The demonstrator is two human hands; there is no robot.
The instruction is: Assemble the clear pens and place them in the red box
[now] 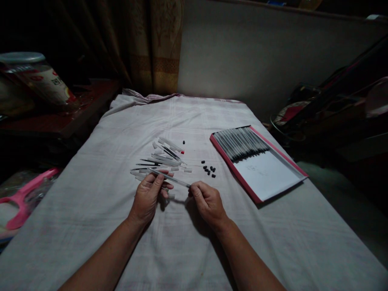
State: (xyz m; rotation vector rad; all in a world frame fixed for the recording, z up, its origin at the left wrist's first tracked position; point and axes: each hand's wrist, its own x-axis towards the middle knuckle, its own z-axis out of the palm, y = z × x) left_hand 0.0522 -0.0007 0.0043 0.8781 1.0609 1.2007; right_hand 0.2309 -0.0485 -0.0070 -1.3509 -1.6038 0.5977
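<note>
A clear pen [177, 180] with a dark core is held level between my two hands, above the cloth. My left hand [147, 194] pinches its left part between thumb and fingers. At its right end, the thumb and fingers of my right hand [209, 202] are closed round the tip, which they hide. Just beyond my left hand lies a loose pile of clear pen barrels [165, 159], dark refills [173, 153] and pale caps [188, 170]. Several small black plugs [209, 169] are scattered beyond my right hand.
On the right sits a red-edged box [257, 182] with a row of pens [241, 142] in its far part. A white checked cloth [182, 250] covers the table. Pink scissors-like handles [21, 202] and a lidded jar [45, 81] are at the left.
</note>
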